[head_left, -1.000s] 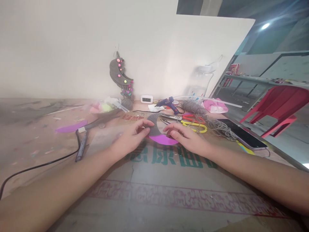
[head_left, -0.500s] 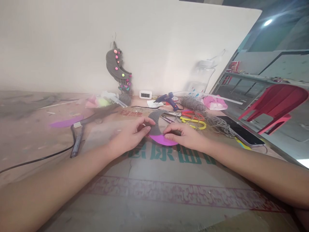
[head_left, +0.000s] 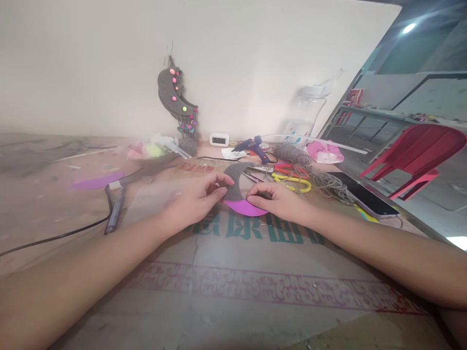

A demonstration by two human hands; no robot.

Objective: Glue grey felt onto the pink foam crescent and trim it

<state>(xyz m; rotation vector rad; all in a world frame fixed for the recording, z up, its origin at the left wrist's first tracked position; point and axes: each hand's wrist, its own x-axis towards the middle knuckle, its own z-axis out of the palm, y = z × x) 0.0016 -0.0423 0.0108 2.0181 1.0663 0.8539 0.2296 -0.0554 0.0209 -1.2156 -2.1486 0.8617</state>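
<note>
A purple crescent cutout (head_left: pixel 246 209), its upper part wound closely with grey yarn (head_left: pixel 238 182), is held just above the cardboard (head_left: pixel 233 257). My left hand (head_left: pixel 200 197) is closed on the crescent's left edge between thumb and fingers, over the wound part. On the other side my right hand (head_left: pixel 279 198) pinches at the inner edge, where the grey winding meets the bare purple. Whether a yarn strand runs between those fingertips cannot be made out. Behind the crescent lie yellow-handled scissors (head_left: pixel 292 183) and a red-handled tool (head_left: pixel 288 169).
A blue glue gun (head_left: pixel 253 147), a small digital clock (head_left: pixel 219 139), yarn (head_left: pixel 333 187) and a phone (head_left: pixel 365 194) lie behind and right. A finished-looking grey crescent (head_left: pixel 170 92) hangs on the wall. At left are a pen (head_left: pixel 115 214), a black cable (head_left: pixel 58 238) and another purple piece (head_left: pixel 98 181).
The view has shifted slightly, so everything sits a little higher. Both hands keep nearly the same hold on the crescent, with only a small shift of the right fingers.
</note>
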